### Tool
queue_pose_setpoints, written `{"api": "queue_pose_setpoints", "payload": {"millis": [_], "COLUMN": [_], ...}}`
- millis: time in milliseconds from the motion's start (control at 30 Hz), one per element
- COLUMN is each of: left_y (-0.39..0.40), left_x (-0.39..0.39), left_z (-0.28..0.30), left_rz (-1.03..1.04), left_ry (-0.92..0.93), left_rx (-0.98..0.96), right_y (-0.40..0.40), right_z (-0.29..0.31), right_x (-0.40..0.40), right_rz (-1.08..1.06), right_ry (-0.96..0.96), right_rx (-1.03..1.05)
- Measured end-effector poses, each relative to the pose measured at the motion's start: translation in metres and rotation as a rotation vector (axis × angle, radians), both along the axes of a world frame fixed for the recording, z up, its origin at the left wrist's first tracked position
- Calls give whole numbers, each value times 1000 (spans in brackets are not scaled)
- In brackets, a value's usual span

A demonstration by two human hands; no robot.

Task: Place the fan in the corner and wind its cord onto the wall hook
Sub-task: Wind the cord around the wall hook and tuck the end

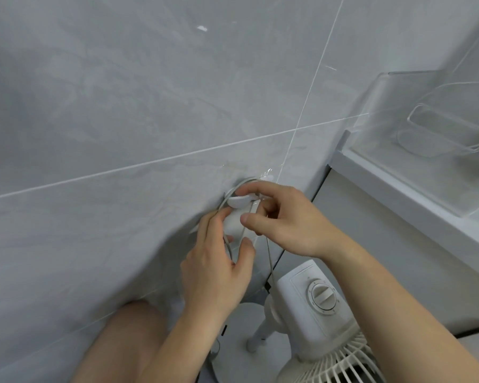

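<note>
A white fan (320, 302) with a round dial on its motor housing stands low at the right, by the wall corner; its grille shows at the bottom edge. A white wall hook (239, 201) sticks out of the grey tiled wall. The thin white cord (269, 252) loops over the hook and hangs down toward the fan. My left hand (219, 269) pinches the cord just below the hook. My right hand (285, 219) holds the cord loop at the hook, fingers partly covering it.
A white ledge (404, 194) runs along the right, with a clear plastic holder (451, 131) fixed above it. My bare knee (127, 333) is at the lower left against the wall. The fan's round base (233, 344) sits on the floor.
</note>
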State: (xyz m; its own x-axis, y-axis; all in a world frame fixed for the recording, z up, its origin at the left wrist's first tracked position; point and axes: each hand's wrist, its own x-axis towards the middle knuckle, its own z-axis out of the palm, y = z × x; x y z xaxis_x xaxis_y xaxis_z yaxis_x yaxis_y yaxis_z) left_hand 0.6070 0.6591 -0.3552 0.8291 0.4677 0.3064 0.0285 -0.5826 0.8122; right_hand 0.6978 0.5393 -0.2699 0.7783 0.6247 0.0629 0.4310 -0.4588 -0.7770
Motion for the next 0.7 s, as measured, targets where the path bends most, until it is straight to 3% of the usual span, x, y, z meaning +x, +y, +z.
{"api": "queue_pose_setpoints", "payload": {"millis": [233,367,467,600,700], "left_y": [-1,-1,-1,-7,-13], "left_x": [3,9,13,14,14], "left_z": [-10,-20,-26,-27,-23], "left_rz": [-87,-130,-174,-229,-245], "left_ry": [39,49,10,-29,-44], "left_rx": [-35,-14,-70,-139,-210], "right_y": [3,-4,-16,-25,-21], "right_z": [4,5,3,-8,-19], "right_x": [2,8,16,14,14], "right_rz": [-2,-148,-257,-67,40], "right_ry": [0,-53,-88,190,196], "right_rx": [26,107,-135,-607,-610]}}
